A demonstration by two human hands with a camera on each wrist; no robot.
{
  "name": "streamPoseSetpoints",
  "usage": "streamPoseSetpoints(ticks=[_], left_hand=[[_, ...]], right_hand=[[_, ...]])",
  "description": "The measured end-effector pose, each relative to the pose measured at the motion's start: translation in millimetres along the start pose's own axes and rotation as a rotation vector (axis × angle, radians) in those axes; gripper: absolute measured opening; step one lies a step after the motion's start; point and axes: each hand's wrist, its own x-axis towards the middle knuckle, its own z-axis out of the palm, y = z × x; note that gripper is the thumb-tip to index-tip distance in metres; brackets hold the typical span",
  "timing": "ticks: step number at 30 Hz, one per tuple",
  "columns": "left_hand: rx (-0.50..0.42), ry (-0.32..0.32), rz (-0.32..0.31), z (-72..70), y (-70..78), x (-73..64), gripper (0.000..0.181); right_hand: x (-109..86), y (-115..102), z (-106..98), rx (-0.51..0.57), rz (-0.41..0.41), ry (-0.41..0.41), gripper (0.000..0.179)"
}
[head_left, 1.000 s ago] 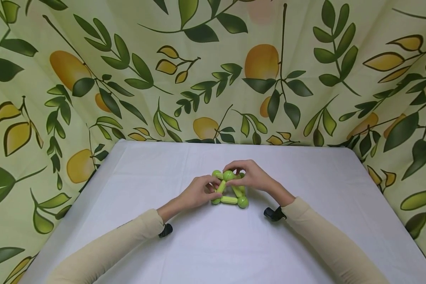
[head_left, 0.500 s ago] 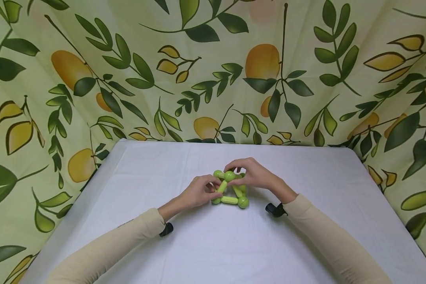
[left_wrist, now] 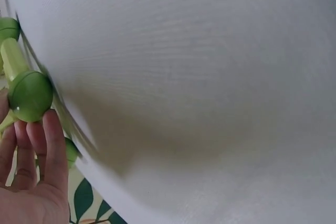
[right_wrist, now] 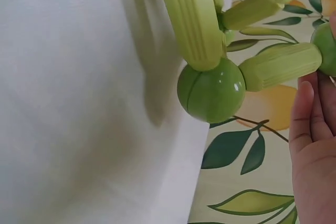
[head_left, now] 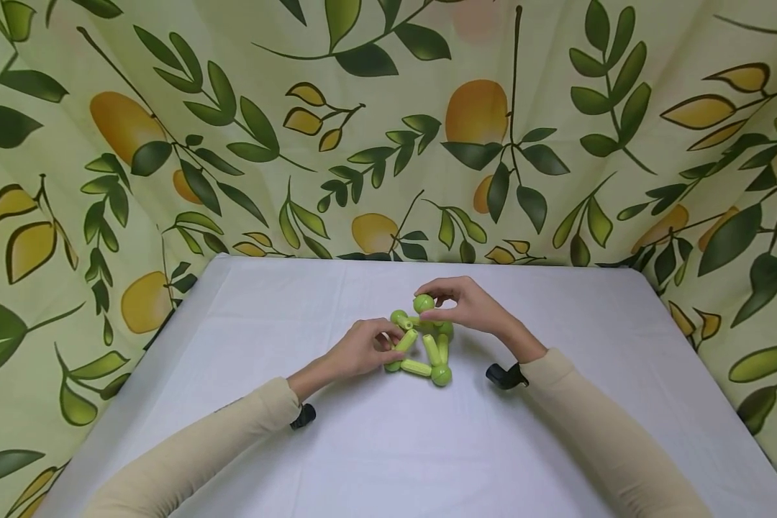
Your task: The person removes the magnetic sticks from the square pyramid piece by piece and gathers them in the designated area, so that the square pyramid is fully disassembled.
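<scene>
A building toy made of green balls and pale green ribbed rods (head_left: pixel 416 368) sits on the white-covered table. My left hand (head_left: pixel 360 350) grips its left side. In the left wrist view, fingertips lie against a green corner ball (left_wrist: pixel 31 97). My right hand (head_left: pixel 471 308) pinches a single green ball (head_left: pixel 424 303) between thumb and fingers, raised above the frame. Below it, two slanting rods (head_left: pixel 431 348) point up with bare upper ends. Another corner ball (right_wrist: pixel 211 90) with rods joined to it shows large in the right wrist view. Part of the toy is hidden behind my fingers.
The white cloth-covered table (head_left: pixel 375 460) reaches back to a curtain (head_left: pixel 388 129) printed with leaves and orange fruit. Black wrist devices (head_left: pixel 505 375) hang under both forearms near the cuffs.
My right hand has lifted the top ball up and slightly right, off the slanting rods, whose upper ends have come apart. My left hand stays nearly still on the toy.
</scene>
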Motion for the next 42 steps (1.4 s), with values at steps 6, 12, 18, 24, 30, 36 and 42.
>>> streamPoseSetpoints(ticks=[6,12,18,24,30,36,42], left_hand=[[-0.004,-0.004,-0.017,-0.2,0.0,-0.1,0.02],[-0.001,0.0,-0.005,-0.1,-0.9,-1.0,0.02],[-0.007,0.01,0.021,0.1,-3.8,-1.6,0.022],[-0.006,0.006,0.022,-0.8,-3.9,-1.3,0.021],[-0.003,0.006,0.019,-1.5,-2.8,-2.1,0.021],[-0.011,0.009,0.016,-0.7,-3.8,-2.6,0.021],[-0.039,0.011,0.018,0.4,-3.4,-2.6,0.025]], right_hand=[[-1.0,4,5,-0.011,0.036,0.006,0.036],[-3.3,-16,7,-0.01,0.032,0.011,0.039],[-5.8,-33,4,-0.02,0.019,-0.004,0.037],[-5.8,-30,3,-0.035,-0.029,0.007,0.035],[-4.6,-33,3,-0.057,-0.051,0.029,0.034],[-4.9,-35,2,-0.057,-0.049,0.083,0.036],[-14.4,-32,-7,-0.057,-0.012,0.206,0.036]])
